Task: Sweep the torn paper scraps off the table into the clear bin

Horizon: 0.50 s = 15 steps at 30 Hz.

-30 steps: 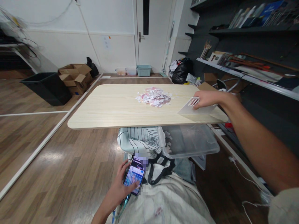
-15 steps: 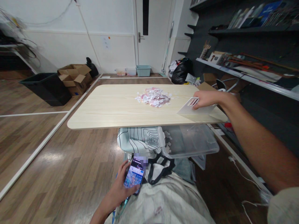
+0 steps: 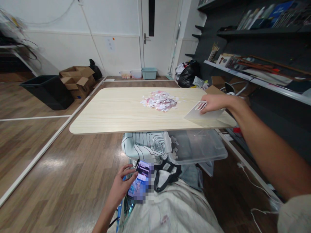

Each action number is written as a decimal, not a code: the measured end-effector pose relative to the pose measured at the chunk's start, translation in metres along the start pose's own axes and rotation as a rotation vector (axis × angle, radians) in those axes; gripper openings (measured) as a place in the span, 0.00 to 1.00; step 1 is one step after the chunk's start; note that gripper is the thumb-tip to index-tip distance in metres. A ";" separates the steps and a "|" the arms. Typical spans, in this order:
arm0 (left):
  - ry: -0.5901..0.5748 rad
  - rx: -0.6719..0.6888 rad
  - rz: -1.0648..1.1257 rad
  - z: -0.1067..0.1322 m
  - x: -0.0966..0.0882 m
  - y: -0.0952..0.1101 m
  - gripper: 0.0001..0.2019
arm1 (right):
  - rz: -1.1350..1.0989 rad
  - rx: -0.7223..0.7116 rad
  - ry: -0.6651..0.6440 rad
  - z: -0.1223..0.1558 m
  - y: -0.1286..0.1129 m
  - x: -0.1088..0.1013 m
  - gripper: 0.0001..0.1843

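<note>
At the far right edge of the pale wood-grain tabletop point(image 3: 109, 111), under the right hand point(image 3: 215, 103): a flat white plastic scraper point(image 3: 201, 113), thin, matte and wedge-shaped, with a row of slots cut near its top edge, tilted with its lower edge down on the board. Fingers curled over the slotted top, thumb hidden, grip closed loosely on the scraper at the end of a bare outstretched forearm. Left of that hand, apart from the scraper's tip: a low heap of torn paper scraps point(image 3: 159, 101), pink and white, small and ragged. Below that hand, beneath the tabletop: a clear plastic storage bin point(image 3: 199, 147), rectangular with rounded corners, a few scraps at its left rim. Down near the lap, the left hand point(image 3: 120, 187), fingers wrapped round a lit smartphone point(image 3: 139, 181), thumb laid across the glossy screen, part of it blurred. Under that hand, crumpled off-white cloth point(image 3: 170, 207); beyond it, fabric printed with black concentric squares point(image 3: 145, 145).
</note>
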<state>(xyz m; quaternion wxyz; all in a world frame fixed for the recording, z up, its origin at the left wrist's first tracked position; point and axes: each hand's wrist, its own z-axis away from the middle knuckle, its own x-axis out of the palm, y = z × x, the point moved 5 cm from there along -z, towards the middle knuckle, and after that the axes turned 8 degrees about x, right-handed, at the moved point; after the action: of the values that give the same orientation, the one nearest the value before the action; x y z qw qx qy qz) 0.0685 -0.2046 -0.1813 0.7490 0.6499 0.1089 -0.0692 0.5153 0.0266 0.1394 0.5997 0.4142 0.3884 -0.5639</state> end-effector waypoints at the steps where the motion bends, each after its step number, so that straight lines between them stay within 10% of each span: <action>1: 0.000 0.002 0.001 0.000 0.000 0.000 0.38 | 0.000 -0.006 -0.001 0.001 0.000 0.000 0.05; 15: -0.009 -0.012 0.060 0.014 0.006 -0.019 0.42 | 0.036 0.000 0.021 0.005 -0.002 -0.002 0.07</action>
<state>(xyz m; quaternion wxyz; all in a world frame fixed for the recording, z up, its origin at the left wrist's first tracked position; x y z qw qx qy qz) 0.0708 -0.2206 -0.1988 0.7553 0.6478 0.0864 -0.0493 0.5136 0.0229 0.1427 0.6056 0.4272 0.3873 -0.5484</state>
